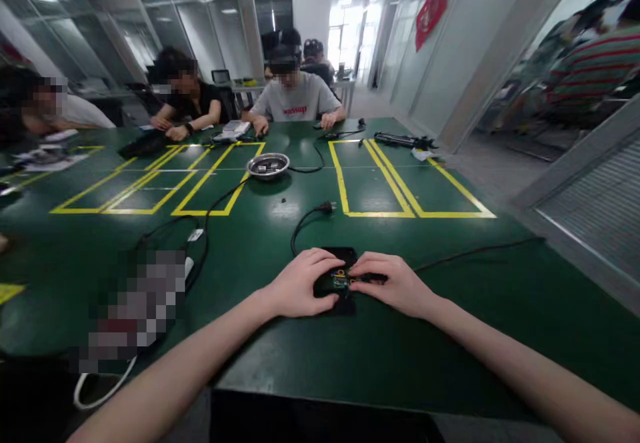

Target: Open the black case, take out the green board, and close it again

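Plug [328, 207] lies beyond the circuit board [341, 283]; bowl [269, 176] farther.

A smooth, glossy surface [280, 366] is seen; beyond the matt, plastic-looking case [346, 307], a shiny metal bowl [269, 175] is set.

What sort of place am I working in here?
Probably an office-type room used as a shared work area: glass partitions behind, people at a green table with yellow tape outlines, and what looks like a small circuit board between the two hands.
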`<state>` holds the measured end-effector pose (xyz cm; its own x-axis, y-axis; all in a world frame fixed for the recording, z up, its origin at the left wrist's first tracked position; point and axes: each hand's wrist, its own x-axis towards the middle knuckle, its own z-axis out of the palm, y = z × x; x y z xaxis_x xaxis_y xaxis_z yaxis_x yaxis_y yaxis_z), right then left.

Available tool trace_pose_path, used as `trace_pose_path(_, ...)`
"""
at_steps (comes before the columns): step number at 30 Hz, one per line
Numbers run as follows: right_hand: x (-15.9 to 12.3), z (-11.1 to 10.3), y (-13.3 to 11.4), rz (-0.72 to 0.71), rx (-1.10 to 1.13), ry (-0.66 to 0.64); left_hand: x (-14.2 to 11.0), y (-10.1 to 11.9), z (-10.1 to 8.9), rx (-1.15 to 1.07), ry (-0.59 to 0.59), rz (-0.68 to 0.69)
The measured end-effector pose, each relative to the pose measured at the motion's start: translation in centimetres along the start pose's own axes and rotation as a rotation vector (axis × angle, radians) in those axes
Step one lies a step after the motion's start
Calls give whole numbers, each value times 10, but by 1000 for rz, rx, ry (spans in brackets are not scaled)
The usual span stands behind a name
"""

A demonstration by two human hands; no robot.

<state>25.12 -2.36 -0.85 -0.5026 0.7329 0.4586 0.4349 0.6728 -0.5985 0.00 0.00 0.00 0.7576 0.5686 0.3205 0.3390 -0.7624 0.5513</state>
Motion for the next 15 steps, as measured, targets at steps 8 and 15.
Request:
trace_pose_path(8, 1, -5, -6, -67, -158, -64, 0, 5, -4, 4, 7, -88)
trace_pose_path(15, -3, -24, 9, -42, -163, -161, -3, 3, -9, -37, 39, -83)
